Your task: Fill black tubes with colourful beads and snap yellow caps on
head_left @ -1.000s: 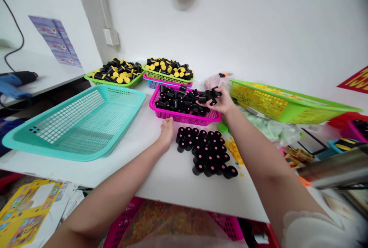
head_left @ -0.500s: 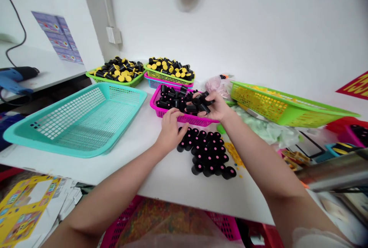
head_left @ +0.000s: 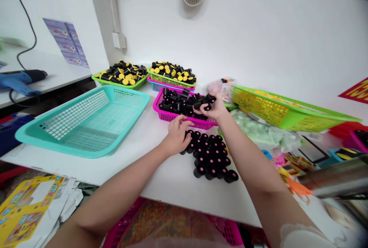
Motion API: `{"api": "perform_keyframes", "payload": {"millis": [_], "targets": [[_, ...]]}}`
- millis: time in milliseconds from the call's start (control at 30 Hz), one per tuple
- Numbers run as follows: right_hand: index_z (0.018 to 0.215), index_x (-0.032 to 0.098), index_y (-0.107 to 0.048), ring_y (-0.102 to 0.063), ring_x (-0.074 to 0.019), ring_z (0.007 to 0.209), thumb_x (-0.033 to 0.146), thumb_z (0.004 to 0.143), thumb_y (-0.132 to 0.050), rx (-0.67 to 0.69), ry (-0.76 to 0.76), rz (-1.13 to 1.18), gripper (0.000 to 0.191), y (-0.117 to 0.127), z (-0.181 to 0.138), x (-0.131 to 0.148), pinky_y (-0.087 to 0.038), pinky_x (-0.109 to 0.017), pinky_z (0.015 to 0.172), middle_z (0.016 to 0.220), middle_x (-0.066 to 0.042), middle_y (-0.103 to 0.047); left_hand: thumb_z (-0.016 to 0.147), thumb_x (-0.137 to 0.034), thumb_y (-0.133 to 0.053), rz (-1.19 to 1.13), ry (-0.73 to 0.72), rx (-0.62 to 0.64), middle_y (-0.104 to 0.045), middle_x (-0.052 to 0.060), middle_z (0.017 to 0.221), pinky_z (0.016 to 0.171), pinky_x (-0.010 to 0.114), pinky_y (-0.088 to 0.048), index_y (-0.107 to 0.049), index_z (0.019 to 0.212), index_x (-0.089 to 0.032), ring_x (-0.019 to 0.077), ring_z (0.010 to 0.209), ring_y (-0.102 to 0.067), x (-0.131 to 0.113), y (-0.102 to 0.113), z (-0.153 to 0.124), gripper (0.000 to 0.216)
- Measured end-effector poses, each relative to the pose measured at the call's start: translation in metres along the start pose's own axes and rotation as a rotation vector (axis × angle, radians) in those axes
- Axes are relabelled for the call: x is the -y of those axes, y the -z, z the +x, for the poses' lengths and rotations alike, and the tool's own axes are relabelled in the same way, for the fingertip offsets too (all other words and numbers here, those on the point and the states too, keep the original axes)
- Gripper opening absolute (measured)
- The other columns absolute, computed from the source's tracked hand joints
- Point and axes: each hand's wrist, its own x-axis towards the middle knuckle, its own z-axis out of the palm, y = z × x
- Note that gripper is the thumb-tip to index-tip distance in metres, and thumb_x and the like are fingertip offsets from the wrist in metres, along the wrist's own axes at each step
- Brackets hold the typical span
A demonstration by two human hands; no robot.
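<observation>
Several small black cylinders with pink dots on their ends [head_left: 211, 160] stand upright, packed together on the white table. At the cluster's left edge is my left hand [head_left: 178, 137], its fingers apart and its thumb close beside the nearest cylinders; whether it touches one is unclear. My right hand [head_left: 215, 108] is closed around a few loose black cylinders [head_left: 209, 100], above the right part of a magenta basket [head_left: 184, 120]. More cylinders of the same kind lie jumbled in that basket, partly hidden by the right hand.
A turquoise basket [head_left: 120, 135] stands on the left. Behind are green baskets of black-and-yellow pieces [head_left: 126, 75]. A large green basket [head_left: 293, 114] holds yellow pieces on the right, near plastic bags [head_left: 258, 131]. A blue heat gun [head_left: 21, 79] lies far left.
My right hand has turned and its cylinders sit differently in the fingers. My left hand has come nearer to the standing cylinders. The whole view has shifted slightly.
</observation>
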Motion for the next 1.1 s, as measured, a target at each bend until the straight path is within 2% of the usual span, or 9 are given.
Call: {"api": "perform_keyframes", "payload": {"millis": [133, 267, 400, 500, 667, 833, 1100], "targets": [[0.081, 0.023, -0.048, -0.055, -0.0211, 0.080, 0.035, 0.069, -0.061, 0.009, -0.018, -0.018, 0.021, -0.001, 0.000, -0.002, -0.041, -0.014, 0.032, 0.084, -0.008, -0.058, 0.081, -0.018, -0.052, 0.017, -0.009, -0.082, -0.035, 0.012, 0.127, 0.102, 0.049, -0.035, -0.044, 0.118, -0.021, 0.0285, 0.121, -0.039, 0.005, -0.002, 0.000, 0.038], [0.083, 0.023, -0.049, -0.056, -0.0221, 0.080, 0.036, 0.070, -0.058, 0.037, -0.040, -0.042, 0.021, -0.003, -0.004, 0.000, -0.040, -0.015, 0.031, 0.084, -0.009, -0.059, 0.080, -0.018, -0.052, 0.035, 0.001, -0.089, -0.035, 0.012, 0.126, 0.101, 0.050, -0.035, -0.046, 0.118, -0.021, 0.0287, 0.120, -0.039, 0.006, -0.003, 0.000, 0.038], [0.084, 0.022, -0.051, -0.058, -0.0226, 0.078, 0.037, 0.072, -0.054, 0.015, -0.009, -0.133, 0.019, -0.005, -0.004, -0.005, -0.036, -0.015, 0.029, 0.081, -0.009, -0.060, 0.079, -0.018, -0.053, 0.037, 0.009, -0.050, -0.035, 0.012, 0.126, 0.101, 0.051, -0.035, -0.046, 0.118, -0.022, 0.0286, 0.120, -0.039, 0.005, -0.003, 0.000, 0.039], [0.084, 0.022, -0.051, -0.060, -0.0206, 0.072, 0.031, 0.072, -0.054, -0.030, 0.036, -0.246, 0.016, -0.006, 0.000, -0.015, -0.033, -0.014, 0.029, 0.077, -0.008, -0.060, 0.080, -0.018, -0.052, 0.041, 0.019, -0.003, -0.034, 0.012, 0.128, 0.101, 0.052, -0.034, -0.047, 0.118, -0.022, 0.0285, 0.119, -0.040, 0.004, -0.002, 0.000, 0.039], [0.081, 0.020, -0.047, -0.060, -0.0213, 0.067, 0.024, 0.069, -0.053, -0.019, 0.039, -0.312, 0.014, -0.005, 0.009, -0.028, -0.024, -0.013, 0.025, 0.073, -0.009, -0.060, 0.080, -0.017, -0.051, 0.057, 0.020, 0.061, -0.034, 0.013, 0.129, 0.103, 0.053, -0.033, -0.048, 0.119, -0.022, 0.0296, 0.122, -0.038, 0.005, -0.001, 0.000, 0.039], [0.079, 0.021, -0.041, -0.058, -0.0178, 0.062, 0.021, 0.070, -0.053, -0.039, 0.052, -0.336, 0.015, -0.002, 0.017, -0.027, -0.025, -0.012, 0.024, 0.071, -0.007, -0.057, 0.081, -0.018, -0.051, 0.057, 0.047, 0.129, -0.033, 0.014, 0.130, 0.102, 0.055, -0.033, -0.049, 0.120, -0.021, 0.0313, 0.125, -0.037, 0.004, 0.000, 0.000, 0.040], [0.077, 0.020, -0.041, -0.056, -0.0143, 0.055, 0.011, 0.066, -0.052, -0.067, 0.042, -0.439, 0.017, -0.004, 0.022, -0.020, -0.025, -0.012, 0.023, 0.072, -0.010, -0.058, 0.080, -0.016, -0.052, 0.078, 0.052, 0.188, -0.034, 0.013, 0.130, 0.101, 0.056, -0.034, -0.051, 0.118, -0.024, 0.0328, 0.123, -0.039, 0.002, 0.003, 0.000, 0.039]]}}
